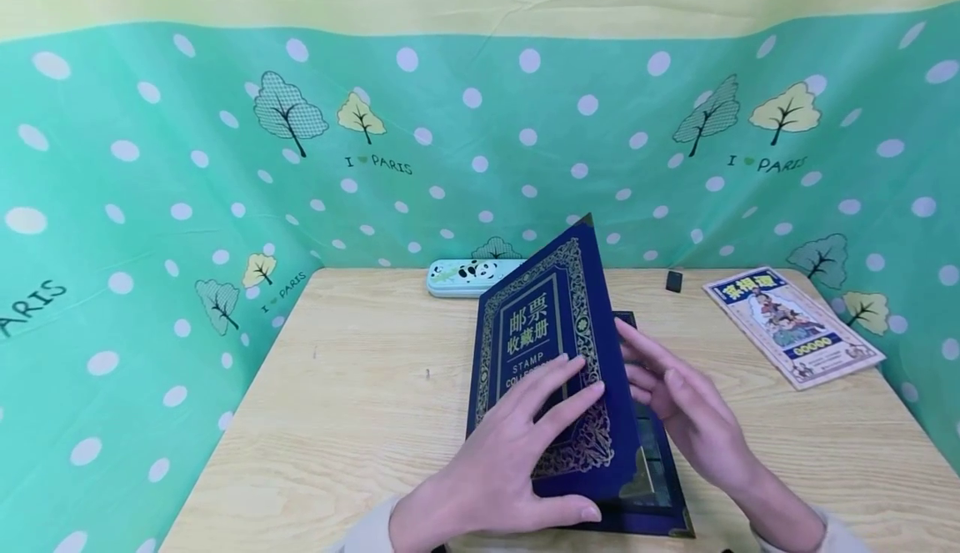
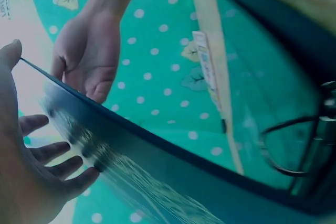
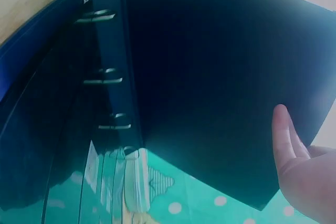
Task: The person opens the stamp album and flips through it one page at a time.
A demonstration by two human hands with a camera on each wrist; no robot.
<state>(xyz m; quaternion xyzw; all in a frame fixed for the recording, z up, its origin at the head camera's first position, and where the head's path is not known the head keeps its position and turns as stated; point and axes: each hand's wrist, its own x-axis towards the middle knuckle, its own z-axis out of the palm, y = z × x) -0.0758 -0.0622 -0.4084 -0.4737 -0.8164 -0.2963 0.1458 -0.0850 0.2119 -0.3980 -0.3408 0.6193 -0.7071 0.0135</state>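
Slanting navy cover (image 1: pixel 553 328), ornate gilt border (image 1: pixel 583 322).

My left hand (image 1: pixel 510 457) covers the lower part of the album (image 1: pixel 555 307), including some of its lettering. The raised cover hides the right end of the pen case (image 1: pixel 467 279) from the head view, and my sleeves (image 1: pixel 834 536) run off its bottom edge. I cannot tell what the small black thing (image 1: pixel 674 281) is, nor read the booklet's (image 1: pixel 795 326) fine print. In the left wrist view the edge crops my left hand, and the cover hides some fingertips of my right hand (image 1: pixel 701 424). In the right wrist view the pages (image 3: pixel 58 114) are too dark to make out.
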